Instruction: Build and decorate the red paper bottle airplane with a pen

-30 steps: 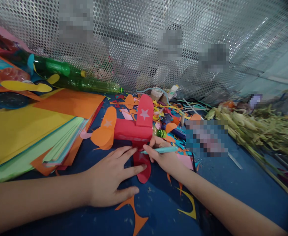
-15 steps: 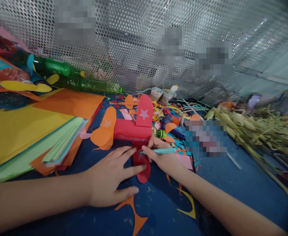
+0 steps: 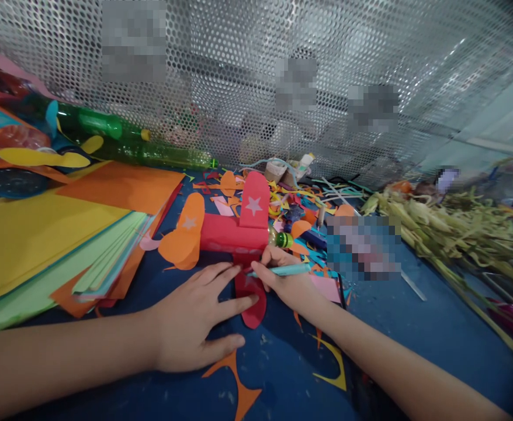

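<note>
A toy airplane [image 3: 228,233] made from a bottle wrapped in red paper lies on the blue table. Its orange tail [image 3: 190,222] points left, and the green bottle cap [image 3: 284,240] is at its right end. Pale stars mark the tail and both red wings. My left hand [image 3: 199,318] is spread flat, its fingertips resting on the near wing [image 3: 253,313]. Pinched in my right hand [image 3: 285,283] is a light blue pen [image 3: 288,269], with its tip at the near wing's star, partly hidden by my fingers.
Colored paper sheets [image 3: 63,234] are piled at left, with green bottles [image 3: 142,149] behind. Paper scraps [image 3: 298,204] and paper cups [image 3: 278,169] lie beyond the airplane. Dried husks [image 3: 449,228] stand right. A perforated metal screen [image 3: 234,58] rises behind. Orange [image 3: 239,386] and yellow offcuts [image 3: 338,368] lie close.
The whole view has shifted slightly. My right hand stays at the near wing with the pen, and my left hand keeps its place on the wing.
</note>
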### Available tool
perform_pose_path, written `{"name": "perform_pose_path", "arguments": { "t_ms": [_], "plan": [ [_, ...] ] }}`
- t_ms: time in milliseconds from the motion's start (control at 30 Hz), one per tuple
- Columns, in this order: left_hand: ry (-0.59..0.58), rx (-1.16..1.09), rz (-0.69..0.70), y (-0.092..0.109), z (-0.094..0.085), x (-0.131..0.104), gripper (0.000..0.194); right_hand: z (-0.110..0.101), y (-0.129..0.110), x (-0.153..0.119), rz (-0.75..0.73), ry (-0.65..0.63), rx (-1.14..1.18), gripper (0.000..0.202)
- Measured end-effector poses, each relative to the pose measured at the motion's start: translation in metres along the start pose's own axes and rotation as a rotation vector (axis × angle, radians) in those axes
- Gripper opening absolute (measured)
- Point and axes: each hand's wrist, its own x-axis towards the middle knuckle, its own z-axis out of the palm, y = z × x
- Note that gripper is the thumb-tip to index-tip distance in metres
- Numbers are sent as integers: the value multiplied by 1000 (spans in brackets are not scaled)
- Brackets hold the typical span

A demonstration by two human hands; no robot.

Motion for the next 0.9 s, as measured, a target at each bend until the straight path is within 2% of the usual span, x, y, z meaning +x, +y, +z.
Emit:
{"name": "perform_pose_path", "arguments": {
  "t_ms": [233, 433, 633, 800, 900],
  "plan": [
    [-28, 1, 16, -2, -1, 0, 51, 0, -1, -1, -6, -13, 38, 25],
    [5, 12, -8, -1, 1, -1, 50, 1, 1, 1, -36, -10, 21, 26],
    [7, 2, -6, 0, 0, -1, 50, -1, -4, 1, -44, 15, 30, 27],
    [-3, -5, -16, -1, 0, 0, 51, -3, -12, -4, -61, 47, 130, 29],
    [14, -7, -19, -1, 1, -1, 51, -5, -14, -5, -51, 88, 86, 31]
  ]
}}
